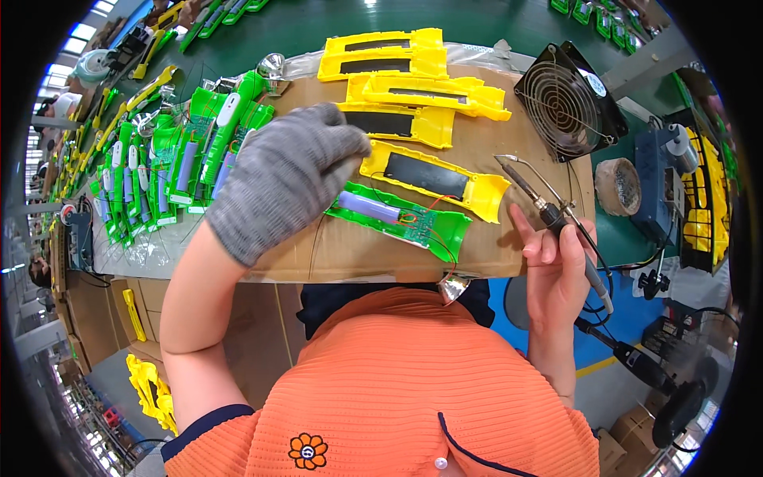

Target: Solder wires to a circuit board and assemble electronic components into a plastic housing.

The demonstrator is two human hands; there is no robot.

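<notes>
Open green shell half with blue battery lies flat beside the solar-panelled yellow half.

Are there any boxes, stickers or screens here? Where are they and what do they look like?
Fan sticker: round and pale, in the middle of the black fan's grille, upper right.
Cardboard sheet: flat and brown, spread under the green and yellow shells.
Cardboard box: small and brown, on the floor, lower right.
Screens: none in view.
</notes>
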